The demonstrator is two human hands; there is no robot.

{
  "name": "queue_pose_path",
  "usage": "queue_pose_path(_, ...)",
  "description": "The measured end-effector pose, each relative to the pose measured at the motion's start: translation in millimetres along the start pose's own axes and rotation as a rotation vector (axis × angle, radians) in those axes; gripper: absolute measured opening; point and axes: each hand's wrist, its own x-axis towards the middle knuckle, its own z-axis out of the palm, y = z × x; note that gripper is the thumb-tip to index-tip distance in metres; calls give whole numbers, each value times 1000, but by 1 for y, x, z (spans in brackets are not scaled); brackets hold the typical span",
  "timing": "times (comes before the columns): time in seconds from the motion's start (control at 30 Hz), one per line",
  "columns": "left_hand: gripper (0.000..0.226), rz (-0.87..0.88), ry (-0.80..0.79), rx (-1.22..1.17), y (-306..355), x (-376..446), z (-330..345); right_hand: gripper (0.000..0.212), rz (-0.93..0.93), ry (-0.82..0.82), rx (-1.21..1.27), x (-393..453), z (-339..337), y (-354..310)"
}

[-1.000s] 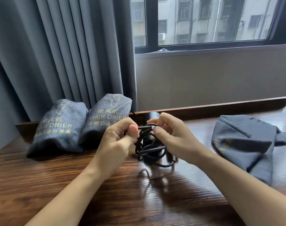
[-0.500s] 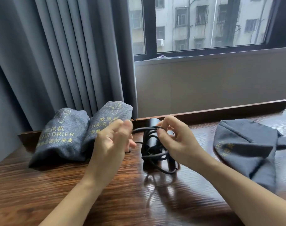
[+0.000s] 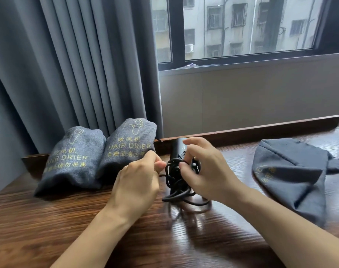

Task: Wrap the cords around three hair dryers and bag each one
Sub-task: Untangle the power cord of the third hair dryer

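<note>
A dark wood table [image 3: 48, 229] with strong grain and a glossy sheen fills the lower half of the view, edged at the back by a low wooden lip [image 3: 261, 128]. Near its centre a black dryer [image 3: 177, 149] stands upright, loops of black cord [image 3: 176, 182] hanging round it and mirrored in the polish below. The left hand [image 3: 135, 184] sits at the dryer's 9 o'clock, fingers curled, thumb and forefinger pinching a strand of cord. The right hand [image 3: 205, 171] is at 3 o'clock, thumb and fingertips closed on the cord loops against the dryer's body. At 10 o'clock from the dryer, two stuffed grey bags [image 3: 72, 161] [image 3: 126, 149] printed "HAIR DRIER" in gold lean side by side against the lip. At 3 o'clock, well apart, a flat grey bag [image 3: 290, 176] lies slumped on the wood. Grey curtains [image 3: 77, 64] hang behind the full bags; to their right a window [image 3: 242, 26] shows a pale apartment block over a beige wall panel [image 3: 261, 101].
</note>
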Motion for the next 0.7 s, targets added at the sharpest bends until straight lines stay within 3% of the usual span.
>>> queue_pose_path(0.23, 28, -101, -50, -195, -9, 4, 11, 15, 115, -3, 118, 1, 1, -2)
queue_pose_path(0.33, 25, -51, -83, -248, -6, 0, 16, 24, 94, 17, 127, 2, -5, -4)
queue_pose_path(0.43, 23, 11, -111, -233, -6, -1, 19, 10, 50, 76, 66, 2, -5, -1)
queue_pose_path(0.7, 22, 67, -89, -410, -7, -1, 18, 7, 92, 73, 120, -1, 0, 1)
